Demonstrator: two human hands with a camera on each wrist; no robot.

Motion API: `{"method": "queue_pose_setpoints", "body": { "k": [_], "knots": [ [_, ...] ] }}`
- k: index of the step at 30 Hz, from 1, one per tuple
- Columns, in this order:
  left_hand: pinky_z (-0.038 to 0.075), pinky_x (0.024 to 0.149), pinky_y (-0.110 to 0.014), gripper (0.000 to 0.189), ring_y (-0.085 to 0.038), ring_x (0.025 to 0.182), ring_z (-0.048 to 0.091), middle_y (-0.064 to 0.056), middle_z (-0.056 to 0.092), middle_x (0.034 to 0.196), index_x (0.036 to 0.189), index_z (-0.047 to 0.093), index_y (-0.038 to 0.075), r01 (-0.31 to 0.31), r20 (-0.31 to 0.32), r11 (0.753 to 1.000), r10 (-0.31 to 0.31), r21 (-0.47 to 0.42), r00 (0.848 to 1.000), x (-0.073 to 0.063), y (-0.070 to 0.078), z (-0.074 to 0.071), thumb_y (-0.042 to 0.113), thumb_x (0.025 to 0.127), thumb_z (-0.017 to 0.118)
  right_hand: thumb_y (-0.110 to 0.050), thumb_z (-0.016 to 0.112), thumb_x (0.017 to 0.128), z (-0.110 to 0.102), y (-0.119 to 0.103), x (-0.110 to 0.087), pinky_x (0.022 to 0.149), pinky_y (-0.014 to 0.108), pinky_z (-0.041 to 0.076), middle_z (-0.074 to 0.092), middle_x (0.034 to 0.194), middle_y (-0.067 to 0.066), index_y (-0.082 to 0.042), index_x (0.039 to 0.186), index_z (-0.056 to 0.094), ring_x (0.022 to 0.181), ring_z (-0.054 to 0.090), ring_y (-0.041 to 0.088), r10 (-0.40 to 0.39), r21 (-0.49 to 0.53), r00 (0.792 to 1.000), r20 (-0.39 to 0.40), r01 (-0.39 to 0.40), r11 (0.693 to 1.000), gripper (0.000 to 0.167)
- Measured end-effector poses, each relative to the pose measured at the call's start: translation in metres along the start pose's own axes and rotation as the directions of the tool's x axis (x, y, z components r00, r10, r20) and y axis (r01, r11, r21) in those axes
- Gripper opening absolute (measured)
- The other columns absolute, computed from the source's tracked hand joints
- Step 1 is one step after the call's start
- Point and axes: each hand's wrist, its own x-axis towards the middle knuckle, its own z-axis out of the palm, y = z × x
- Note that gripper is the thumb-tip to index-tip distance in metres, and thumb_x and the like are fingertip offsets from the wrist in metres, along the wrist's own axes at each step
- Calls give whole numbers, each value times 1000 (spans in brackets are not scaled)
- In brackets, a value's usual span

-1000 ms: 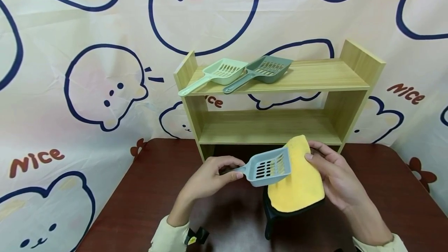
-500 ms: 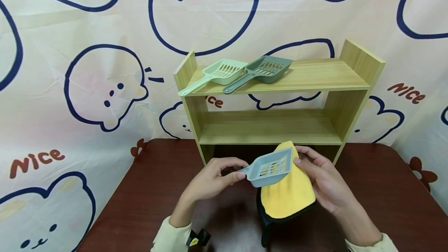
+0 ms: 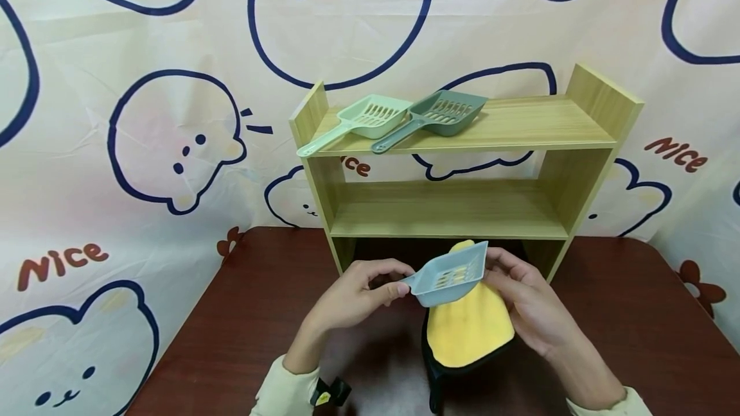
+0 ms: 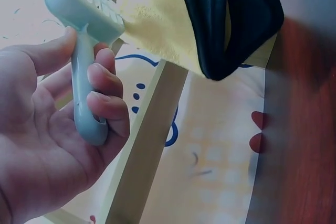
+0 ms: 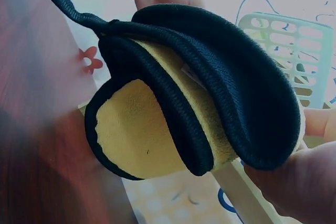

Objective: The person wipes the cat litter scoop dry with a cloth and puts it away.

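My left hand (image 3: 358,294) grips the handle of a light blue slotted litter scoop (image 3: 432,282), fingers curled round the handle (image 4: 86,87) in the left wrist view. The scoop points right, its pan tilted above the table. In my right hand (image 3: 532,310) is a yellow cloth with black edging (image 3: 471,332), pinched near its top by thumb and fingers. The cloth lies behind the pan, and yellow shows through the slots. Its lower part hangs down, with black folds (image 5: 252,103) and a dangling black strip. Right fingertips are right at the scoop's front edge.
Before me stands a wooden shelf unit (image 3: 439,236) on a dark red-brown table (image 3: 254,339). A mint green scoop (image 3: 376,117) and a dark green scoop (image 3: 448,114) lie on its top board. A cartoon-print sheet (image 3: 173,242) covers the walls.
My right hand has moved left and slightly down with the cloth, bringing it farther behind the scoop and its fingers to the pan's edge. The left hand keeps its grip, shifting slightly right.
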Motion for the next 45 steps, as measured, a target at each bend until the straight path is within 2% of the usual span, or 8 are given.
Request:
{"method": "queue_pose_setpoints", "body": {
  "k": [3,9,17,26,29,35,40,45],
  "knots": [
    [47,62,-23,22,-18,73,60,1,70,90,127,75,18,11,1,1000,-11,7,1000,-1,0,-3,23,109,65,-8,51,113,-1,-2,-1,82,28,63,67,117,1,-15,139,61,101,72,11,-3,-4,1000,-19,3,1000,29],
    [49,64,-24,22,-21,73,61,1,73,97,127,76,19,18,0,999,-18,44,1000,-4,0,-11,24,108,66,-6,50,113,-5,-7,-2,82,29,64,68,119,1,-14,139,61,103,73,12,-10,29,1000,-20,11,1000,29],
    [51,65,-24,21,-8,71,59,1,75,100,126,76,18,4,-9,997,-3,77,1000,-8,0,-17,22,107,67,-4,47,114,-8,-12,-4,83,30,64,68,118,3,-14,138,62,104,74,12,-33,71,999,-12,34,997,31],
    [51,65,-24,22,-8,71,59,-1,76,105,128,75,18,-13,-6,998,14,56,1000,-5,-1,-10,22,108,66,-5,48,113,-5,-9,-1,82,29,64,68,118,2,-14,138,61,104,74,13,-13,70,1000,2,13,997,29],
    [49,63,-23,22,-14,71,59,-1,74,99,127,75,18,-16,-7,1000,16,27,1000,-3,-2,-7,22,108,66,-7,49,113,-4,-6,-1,82,29,64,67,118,2,-15,139,60,103,73,12,2,51,1000,12,-2,999,29],
    [44,60,-21,22,-12,70,58,0,70,91,127,75,17,-6,-8,1000,6,-1,1000,-2,-1,-1,20,108,66,-8,50,113,-1,0,0,84,28,63,67,118,1,-14,139,59,103,71,11,18,14,999,49,-19,1000,27],
    [48,64,-23,22,-17,73,61,-3,74,99,127,75,18,-10,-9,1000,10,8,1000,-1,-1,0,21,107,67,-8,52,113,1,0,1,82,29,62,70,117,1,-14,135,62,101,72,13,25,-24,999,46,-24,999,26],
    [50,72,-24,19,-9,81,63,2,77,101,123,76,19,-17,-21,999,18,52,1000,0,-2,-2,22,105,71,-8,52,113,-2,-4,0,81,29,63,69,116,1,-16,137,63,100,72,12,31,-38,999,12,-31,999,28]
  ]
}}
